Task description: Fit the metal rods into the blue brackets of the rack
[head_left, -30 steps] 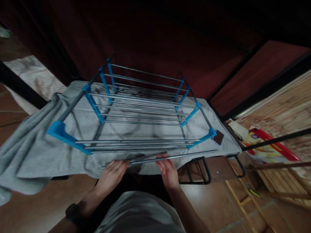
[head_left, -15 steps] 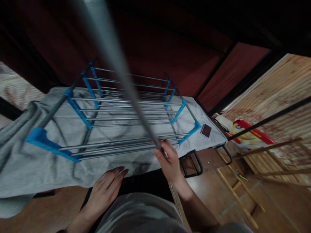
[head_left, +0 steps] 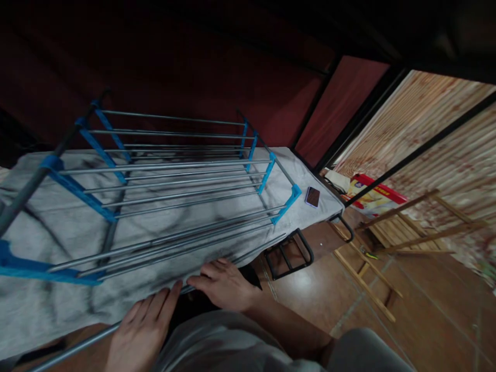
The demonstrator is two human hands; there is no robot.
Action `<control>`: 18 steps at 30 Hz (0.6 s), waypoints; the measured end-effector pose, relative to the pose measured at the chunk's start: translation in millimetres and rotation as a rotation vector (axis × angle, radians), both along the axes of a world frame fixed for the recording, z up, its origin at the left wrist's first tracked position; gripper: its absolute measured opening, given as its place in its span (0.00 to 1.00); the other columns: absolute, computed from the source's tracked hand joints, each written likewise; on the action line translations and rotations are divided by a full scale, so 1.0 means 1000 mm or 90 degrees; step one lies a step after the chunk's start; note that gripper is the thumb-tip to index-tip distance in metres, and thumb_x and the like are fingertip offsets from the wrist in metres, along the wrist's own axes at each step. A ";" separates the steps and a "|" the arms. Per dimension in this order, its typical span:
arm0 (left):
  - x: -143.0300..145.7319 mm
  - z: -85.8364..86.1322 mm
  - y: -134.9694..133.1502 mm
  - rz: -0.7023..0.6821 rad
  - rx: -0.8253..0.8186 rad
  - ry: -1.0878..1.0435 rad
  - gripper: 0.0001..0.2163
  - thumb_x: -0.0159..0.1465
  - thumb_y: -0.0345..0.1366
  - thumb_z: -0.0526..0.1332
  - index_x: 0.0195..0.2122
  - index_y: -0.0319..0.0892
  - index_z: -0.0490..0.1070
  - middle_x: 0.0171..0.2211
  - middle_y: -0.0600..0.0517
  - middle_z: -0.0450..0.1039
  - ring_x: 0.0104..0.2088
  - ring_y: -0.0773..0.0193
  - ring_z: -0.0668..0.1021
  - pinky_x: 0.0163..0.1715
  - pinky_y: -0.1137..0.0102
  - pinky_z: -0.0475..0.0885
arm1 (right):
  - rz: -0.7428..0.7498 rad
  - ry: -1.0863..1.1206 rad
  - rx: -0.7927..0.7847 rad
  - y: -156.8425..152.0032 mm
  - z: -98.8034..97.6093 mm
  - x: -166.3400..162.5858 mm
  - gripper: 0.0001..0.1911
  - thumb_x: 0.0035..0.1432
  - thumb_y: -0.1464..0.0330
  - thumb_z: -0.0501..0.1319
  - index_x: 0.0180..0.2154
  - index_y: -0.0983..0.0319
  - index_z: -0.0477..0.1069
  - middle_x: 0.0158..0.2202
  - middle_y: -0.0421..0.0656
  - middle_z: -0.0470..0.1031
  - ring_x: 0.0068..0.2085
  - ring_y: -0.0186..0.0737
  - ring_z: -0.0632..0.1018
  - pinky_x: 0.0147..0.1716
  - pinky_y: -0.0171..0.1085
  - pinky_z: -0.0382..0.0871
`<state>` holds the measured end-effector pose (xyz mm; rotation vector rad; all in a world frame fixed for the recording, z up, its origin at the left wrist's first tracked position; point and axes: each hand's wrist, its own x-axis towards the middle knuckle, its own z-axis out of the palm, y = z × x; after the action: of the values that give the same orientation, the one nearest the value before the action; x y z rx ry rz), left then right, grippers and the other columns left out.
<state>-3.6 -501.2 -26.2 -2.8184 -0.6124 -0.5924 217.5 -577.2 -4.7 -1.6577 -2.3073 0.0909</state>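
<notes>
The right hand [head_left: 228,287] curls around a metal rod [head_left: 85,342] along the grey cloth's [head_left: 54,306] near edge, before a blue-cornered rack [head_left: 174,166], though from my remote post I cannot tell whether the left hand [head_left: 143,325], thumb hidden, grips it, with rod and rack both cropped at lower left.

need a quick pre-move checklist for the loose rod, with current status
1. Left hand at loose rod: ok, fingers over it.
2. Left grip closed around it: cannot tell, underside hidden.
3. Right hand on same rod: ok, fingers curled.
4. Both rod ends visible: not ok, left end runs to the picture's bottom edge.
5. Right end apart from blue bracket: ok, small gap.
6. Phone clear of rod: ok.
</notes>
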 end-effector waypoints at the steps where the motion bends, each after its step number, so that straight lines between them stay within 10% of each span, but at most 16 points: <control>1: 0.000 -0.005 0.003 0.006 -0.018 0.010 0.26 0.63 0.25 0.46 0.60 0.41 0.67 0.42 0.43 0.78 0.38 0.52 0.79 0.41 0.56 0.72 | 0.002 0.031 0.011 -0.001 -0.008 0.002 0.15 0.69 0.63 0.54 0.55 0.55 0.68 0.44 0.42 0.74 0.45 0.39 0.73 0.49 0.41 0.66; 4: -0.005 -0.020 0.012 0.016 -0.067 0.028 0.24 0.63 0.26 0.45 0.55 0.42 0.72 0.40 0.45 0.78 0.38 0.52 0.79 0.40 0.57 0.73 | -0.072 0.186 0.079 -0.010 -0.036 0.024 0.17 0.69 0.60 0.54 0.55 0.57 0.69 0.49 0.45 0.75 0.50 0.41 0.73 0.52 0.41 0.66; 11: -0.024 -0.053 0.036 0.063 -0.116 0.020 0.19 0.67 0.33 0.46 0.51 0.43 0.74 0.41 0.47 0.80 0.39 0.54 0.80 0.41 0.59 0.72 | -0.609 0.429 0.237 -0.049 -0.099 0.147 0.18 0.66 0.64 0.50 0.49 0.60 0.74 0.50 0.49 0.74 0.55 0.46 0.72 0.59 0.49 0.62; 18: -0.022 -0.067 0.055 0.089 -0.149 0.044 0.18 0.68 0.36 0.46 0.44 0.41 0.76 0.38 0.46 0.80 0.35 0.54 0.81 0.40 0.59 0.73 | -0.651 0.407 0.187 -0.048 -0.115 0.210 0.17 0.62 0.62 0.54 0.46 0.60 0.76 0.54 0.49 0.75 0.60 0.46 0.68 0.67 0.53 0.45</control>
<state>-25.3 -446.3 -93.3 -2.9616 -0.9104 -0.4213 427.1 -625.6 -119.5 -2.0302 -0.8299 0.0413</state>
